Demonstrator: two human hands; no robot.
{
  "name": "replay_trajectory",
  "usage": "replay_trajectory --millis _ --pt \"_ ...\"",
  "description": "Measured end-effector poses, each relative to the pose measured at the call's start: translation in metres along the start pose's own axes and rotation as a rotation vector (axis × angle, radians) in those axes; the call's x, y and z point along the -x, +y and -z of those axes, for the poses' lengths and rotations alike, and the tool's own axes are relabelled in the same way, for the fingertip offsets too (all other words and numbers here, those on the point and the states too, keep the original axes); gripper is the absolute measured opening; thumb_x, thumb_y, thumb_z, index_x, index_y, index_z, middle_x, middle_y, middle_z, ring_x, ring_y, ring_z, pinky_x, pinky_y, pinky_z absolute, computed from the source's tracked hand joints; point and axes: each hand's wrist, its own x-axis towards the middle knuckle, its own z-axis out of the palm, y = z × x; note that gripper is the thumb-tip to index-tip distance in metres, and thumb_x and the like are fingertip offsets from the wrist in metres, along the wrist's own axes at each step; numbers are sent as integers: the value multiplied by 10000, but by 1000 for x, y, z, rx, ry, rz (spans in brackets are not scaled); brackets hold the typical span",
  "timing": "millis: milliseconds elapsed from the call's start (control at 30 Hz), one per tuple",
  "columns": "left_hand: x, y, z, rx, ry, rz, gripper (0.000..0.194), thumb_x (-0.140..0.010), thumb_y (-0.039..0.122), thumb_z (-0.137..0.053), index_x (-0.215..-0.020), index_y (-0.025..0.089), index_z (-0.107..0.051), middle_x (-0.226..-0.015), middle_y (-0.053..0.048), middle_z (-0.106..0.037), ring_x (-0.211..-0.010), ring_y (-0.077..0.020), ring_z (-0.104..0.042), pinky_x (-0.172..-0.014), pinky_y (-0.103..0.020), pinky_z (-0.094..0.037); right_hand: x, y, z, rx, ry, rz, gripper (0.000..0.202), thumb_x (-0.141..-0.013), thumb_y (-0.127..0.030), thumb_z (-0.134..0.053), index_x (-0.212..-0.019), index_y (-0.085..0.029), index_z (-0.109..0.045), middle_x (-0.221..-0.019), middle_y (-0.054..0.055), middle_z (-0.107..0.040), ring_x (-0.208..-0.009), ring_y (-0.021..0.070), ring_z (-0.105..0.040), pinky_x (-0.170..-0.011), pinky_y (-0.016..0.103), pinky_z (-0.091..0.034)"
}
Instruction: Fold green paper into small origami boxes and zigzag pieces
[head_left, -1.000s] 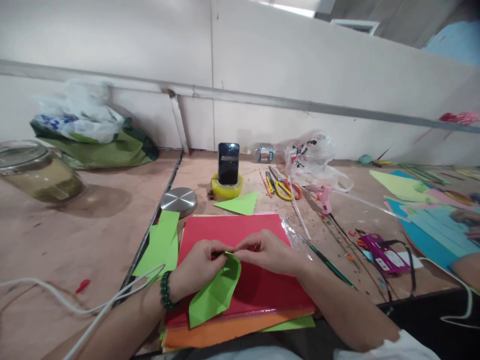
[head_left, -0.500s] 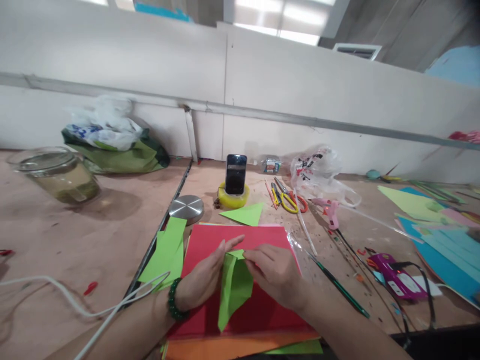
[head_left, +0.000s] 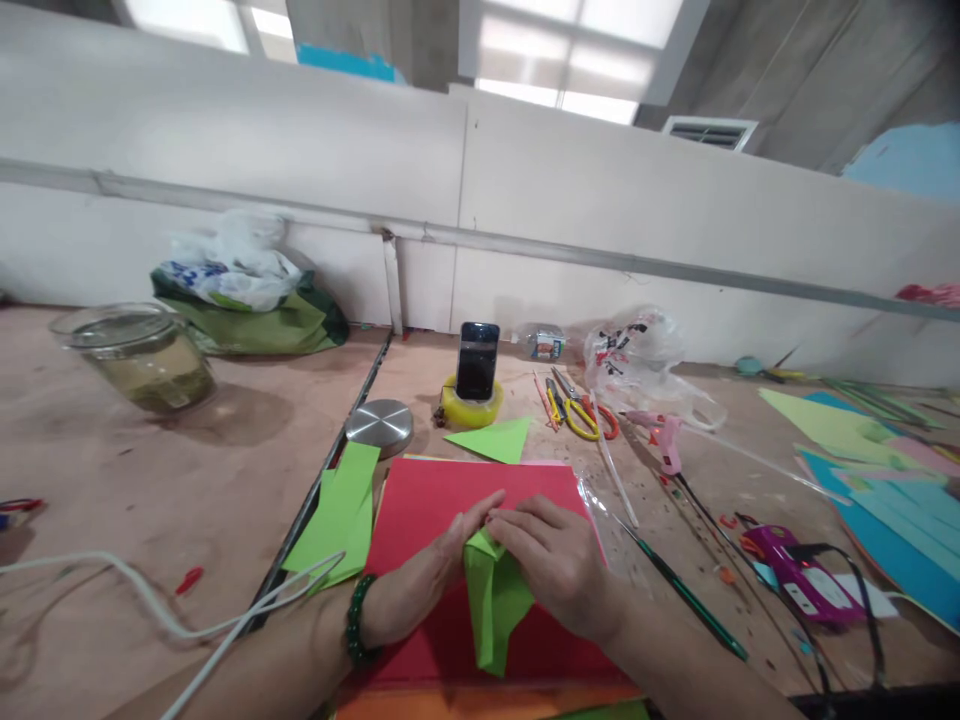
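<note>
A folded green paper (head_left: 496, 605) stands up over a red sheet (head_left: 435, 487) at the lower middle. My left hand (head_left: 424, 585), with a green bead bracelet at the wrist, lies along the paper's left side, its fingers stretched out. From the right, my right hand (head_left: 559, 565) grips the paper's top edge with bent fingers. The fingertips of both hands come close together above the paper. Green paper pieces (head_left: 341, 515) lie left of the red sheet, and a green triangle (head_left: 495, 440) lies behind it.
A phone (head_left: 478, 360) stands in a yellow holder behind a round metal lid (head_left: 380, 427). Scissors (head_left: 581, 418), a pink glue gun (head_left: 667, 440) and a green pen-like tool (head_left: 694, 600) lie right. A glass jug (head_left: 146, 365) stands left. A white cable (head_left: 135, 585) crosses the left front.
The view has shifted slightly. My right hand's fingers have moved over the top of the green paper, nearer my left fingertips, and the paper looks more tightly folded.
</note>
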Motion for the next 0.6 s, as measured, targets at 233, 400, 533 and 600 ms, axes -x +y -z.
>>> replay_trajectory --millis 233,400,533,600 --pt "-2 -5 11 245 -374 -97 1074 -680 547 -743 -1505 223 -137 -1511 -145 -342 -1330 -329 -396 -1107 -516 -288 4 -2 -2 -13 69 -45 121 -897 -85 -511 -949 -152 -598 -810 68 -730 -701 169 -630 -641 287 -515" --pt "-2 -1 7 -6 -187 -175 969 -620 315 -814 -1448 211 -321 -1450 -137 -436 -1313 -328 -408 -1107 -483 -312 6 0 -1 80 97 31 151 -905 -90 -484 -938 -152 -617 -908 100 -724 -837 199 -631 -725 310 -517" --pt "1 -1 2 -222 -31 -205 793 -660 178 -702 -1399 193 -414 -1397 -99 -511 -1270 -294 -463 -1111 -442 -328 1 -1 -2 98 32 25 234 -938 -85 -404 -852 -161 -608 -789 67 -691 -710 166 -585 -651 275 -483" --pt "1 0 0 -234 -38 -197 783 -673 143 -638 -1415 182 -388 -1363 -86 -548 -1228 -271 -505 -1082 -417 -374 0 -1 -4 103 0 -8 271 -938 -71 -387 -784 -168 -587 -725 56 -656 -662 155 -551 -618 264 -456"
